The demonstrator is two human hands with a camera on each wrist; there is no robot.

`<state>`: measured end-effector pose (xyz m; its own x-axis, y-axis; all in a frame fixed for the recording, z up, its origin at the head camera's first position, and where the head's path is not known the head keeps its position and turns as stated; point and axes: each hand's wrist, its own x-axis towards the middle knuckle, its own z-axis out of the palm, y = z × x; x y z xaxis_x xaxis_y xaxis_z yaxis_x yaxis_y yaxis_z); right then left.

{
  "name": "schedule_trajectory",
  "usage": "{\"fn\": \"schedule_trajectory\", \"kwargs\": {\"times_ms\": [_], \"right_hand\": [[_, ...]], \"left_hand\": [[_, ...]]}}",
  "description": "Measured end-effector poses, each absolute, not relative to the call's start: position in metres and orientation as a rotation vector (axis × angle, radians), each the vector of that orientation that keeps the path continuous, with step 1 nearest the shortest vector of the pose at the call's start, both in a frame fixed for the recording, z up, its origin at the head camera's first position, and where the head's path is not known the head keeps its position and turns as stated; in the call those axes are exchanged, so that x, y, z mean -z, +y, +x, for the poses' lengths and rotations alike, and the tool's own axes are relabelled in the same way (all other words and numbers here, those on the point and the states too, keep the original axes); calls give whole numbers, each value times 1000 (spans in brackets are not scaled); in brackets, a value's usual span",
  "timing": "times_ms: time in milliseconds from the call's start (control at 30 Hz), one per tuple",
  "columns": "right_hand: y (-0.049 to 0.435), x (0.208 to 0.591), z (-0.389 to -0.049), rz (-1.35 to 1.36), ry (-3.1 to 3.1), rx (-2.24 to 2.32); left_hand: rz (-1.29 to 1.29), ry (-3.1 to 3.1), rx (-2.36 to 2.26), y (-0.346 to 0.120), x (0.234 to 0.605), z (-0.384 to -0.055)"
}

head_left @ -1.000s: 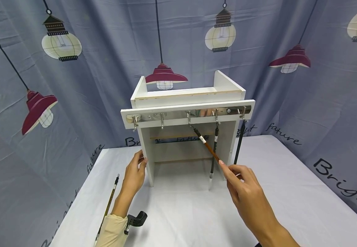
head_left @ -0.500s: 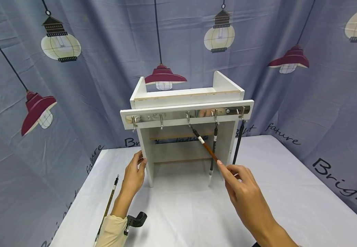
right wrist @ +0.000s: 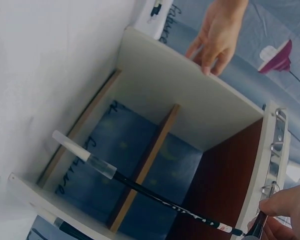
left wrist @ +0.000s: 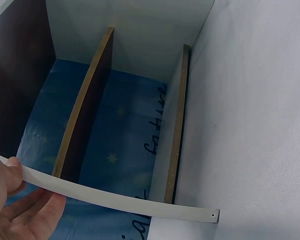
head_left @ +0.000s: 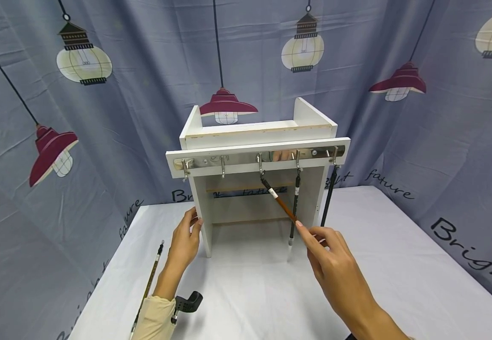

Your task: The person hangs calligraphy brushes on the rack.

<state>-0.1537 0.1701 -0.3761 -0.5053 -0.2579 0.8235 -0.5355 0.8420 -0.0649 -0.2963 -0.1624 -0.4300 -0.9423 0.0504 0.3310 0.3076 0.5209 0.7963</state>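
My right hand pinches a brown-handled calligraphy brush by its lower part. The brush slants up to the left, its black upper end at the middle hook. Whether its cord loop sits on that hook is too small to tell. With thumb and fingers on either side, my left hand grips the left side panel of a small white shelf unit. A black brush with a white tip hangs from the hook to the right, and another dark brush hangs from the rightmost hook.
Left of the shelf, another brush lies on the white-covered table. Two bare hooks stand on the left part of the metal strip. A lamp-patterned curtain surrounds the table.
My right hand has shifted slightly left with the brown brush, whose shaft has swung left a little at the middle hook. The left hand stays on the side panel.
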Motion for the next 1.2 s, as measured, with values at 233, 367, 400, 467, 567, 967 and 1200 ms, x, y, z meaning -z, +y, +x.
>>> {"fn": "schedule_trajectory", "kwargs": {"times_ms": [233, 367, 400, 467, 567, 967, 1200], "right_hand": [[168, 373, -155, 578, -2127, -391], [166, 372, -155, 572, -2143, -404], [166, 372, -155, 570, -2146, -409], [165, 372, -155, 567, -2150, -421], [165, 371, -156, 573, -2146, -457], [163, 368, -160, 624, -2072, -569], [162, 369, -160, 610, -2092, -589]], "left_hand": [[-307, -2499, 1386, -162, 430, -297], [-305, -2499, 1389, -162, 430, -297], [-304, -2500, 1389, -161, 430, -297], [-301, -2504, 1389, -161, 430, -297], [-299, -2510, 1384, -161, 430, -297], [-311, -2496, 1364, -162, 432, -297], [-329, -2477, 1346, -162, 433, -296]]}}
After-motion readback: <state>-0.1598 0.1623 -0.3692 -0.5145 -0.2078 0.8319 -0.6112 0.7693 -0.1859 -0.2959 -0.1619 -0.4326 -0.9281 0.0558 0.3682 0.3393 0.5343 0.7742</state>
